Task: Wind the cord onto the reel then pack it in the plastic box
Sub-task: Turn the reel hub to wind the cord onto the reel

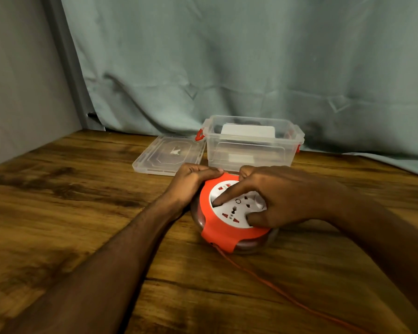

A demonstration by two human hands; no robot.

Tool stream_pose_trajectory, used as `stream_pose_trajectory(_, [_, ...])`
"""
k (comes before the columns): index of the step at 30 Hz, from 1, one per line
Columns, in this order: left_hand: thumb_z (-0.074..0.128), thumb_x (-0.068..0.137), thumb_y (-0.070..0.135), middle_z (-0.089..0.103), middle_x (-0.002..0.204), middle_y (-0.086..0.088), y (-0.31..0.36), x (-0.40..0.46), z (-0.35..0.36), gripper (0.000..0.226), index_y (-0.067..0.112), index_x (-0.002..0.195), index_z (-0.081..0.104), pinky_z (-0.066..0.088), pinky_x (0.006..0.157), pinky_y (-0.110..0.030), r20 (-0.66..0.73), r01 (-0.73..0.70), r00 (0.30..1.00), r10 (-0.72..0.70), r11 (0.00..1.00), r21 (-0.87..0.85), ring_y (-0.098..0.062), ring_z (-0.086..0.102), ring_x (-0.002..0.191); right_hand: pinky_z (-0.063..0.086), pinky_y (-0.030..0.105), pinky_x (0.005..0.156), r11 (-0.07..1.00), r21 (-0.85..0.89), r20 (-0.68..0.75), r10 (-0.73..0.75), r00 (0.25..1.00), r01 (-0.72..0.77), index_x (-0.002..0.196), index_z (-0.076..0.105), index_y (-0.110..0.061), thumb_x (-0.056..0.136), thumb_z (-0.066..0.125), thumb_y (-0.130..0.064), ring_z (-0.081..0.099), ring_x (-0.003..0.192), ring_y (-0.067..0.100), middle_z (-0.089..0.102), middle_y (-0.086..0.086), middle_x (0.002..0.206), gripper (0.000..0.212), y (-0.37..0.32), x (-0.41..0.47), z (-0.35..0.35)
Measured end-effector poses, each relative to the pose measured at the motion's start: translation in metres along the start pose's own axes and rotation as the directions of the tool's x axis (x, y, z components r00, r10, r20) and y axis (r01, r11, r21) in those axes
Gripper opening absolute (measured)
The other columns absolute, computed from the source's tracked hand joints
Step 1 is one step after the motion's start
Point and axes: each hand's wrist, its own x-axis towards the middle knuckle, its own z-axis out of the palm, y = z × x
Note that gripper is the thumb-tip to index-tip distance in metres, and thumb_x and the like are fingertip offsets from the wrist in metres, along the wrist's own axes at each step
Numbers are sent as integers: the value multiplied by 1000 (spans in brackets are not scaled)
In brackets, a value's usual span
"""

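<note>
A round orange reel [223, 233] with a white socket face lies flat on the wooden table [70, 213]. My left hand [193, 180] grips its far left rim. My right hand [278, 197] rests on the white face, with the forefinger pressed into a recess at its left side and the thumb on its near edge. A thin orange cord [275, 289] leaves the reel's near side and runs to the lower right, out of the frame. Behind the reel stands the clear plastic box [249, 153], open, with red latches.
The box's clear lid [167, 156] lies flat to the left of the box. A grey-green curtain [251, 68] hangs behind the table, and a grey wall closes the left side.
</note>
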Motion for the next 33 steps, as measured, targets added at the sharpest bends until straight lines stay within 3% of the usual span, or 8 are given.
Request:
stream_pose_trajectory(2, [69,93,16,77,92,-28,-1,0,0,24,-6,98,78,60,78,-42,1,-7,1000,7,1000,1,-39,74,81,49,24,77,1000,-30,-42,6,999,-7,137,45,-65,83,71,-52,55,96,3,57,-20,109,61,-1,0,-1])
stream_pose_trajectory(6, [68,93,15,74,96,-35,0,0,1,27,-11,100,75,58,78,-43,2,-6,1000,6,1000,8,-43,70,82,32,20,64,988,-47,-145,140,979,-149,136,53,-59,72,67,-78,48,77,-1,54,-26,81,68,-5,3,2])
stream_pose_trajectory(10, [67,93,14,75,93,-32,1,-1,2,27,-11,100,75,59,70,-35,2,-7,1000,7,1000,12,-35,72,74,39,29,74,957,61,-188,291,938,-285,132,61,-49,64,67,-85,57,110,11,62,-15,131,78,-9,11,11])
stream_pose_trajectory(14, [67,94,14,76,94,-30,1,-2,1,24,-7,99,77,59,73,-38,13,-10,1000,10,1000,3,-37,73,77,34,26,66,963,13,-172,266,949,-268,131,59,-48,71,63,-84,57,109,11,60,-21,114,70,-14,8,7])
stream_pose_trajectory(17, [67,93,14,77,90,-27,2,-2,1,19,0,91,80,59,71,-37,6,-22,1000,22,1000,0,-37,73,76,29,21,59,985,-65,-178,144,973,-158,113,55,-46,83,66,-68,52,88,6,53,-23,90,39,-12,0,-8])
stream_pose_trajectory(20, [67,93,14,77,88,-26,1,-2,2,20,-1,91,79,59,67,-34,-2,-36,999,36,999,32,-34,74,73,32,14,61,995,-76,-81,55,995,-61,106,59,-44,85,76,-29,49,89,-11,52,-23,115,31,-7,-6,-19])
stream_pose_trajectory(23, [67,94,14,77,88,-26,2,-2,1,21,-4,95,79,60,67,-34,6,-38,999,37,999,28,-32,74,71,35,7,63,1000,24,35,-20,999,20,92,64,-45,85,75,-9,36,89,-33,47,-24,133,38,-5,-6,-15])
stream_pose_trajectory(33, [66,95,16,79,85,-21,2,-3,0,22,-1,96,79,60,68,-34,15,-27,1000,26,999,45,-29,76,71,56,25,84,985,163,53,-69,996,59,118,65,-53,88,65,2,51,116,2,47,-19,143,63,-4,-2,-6])
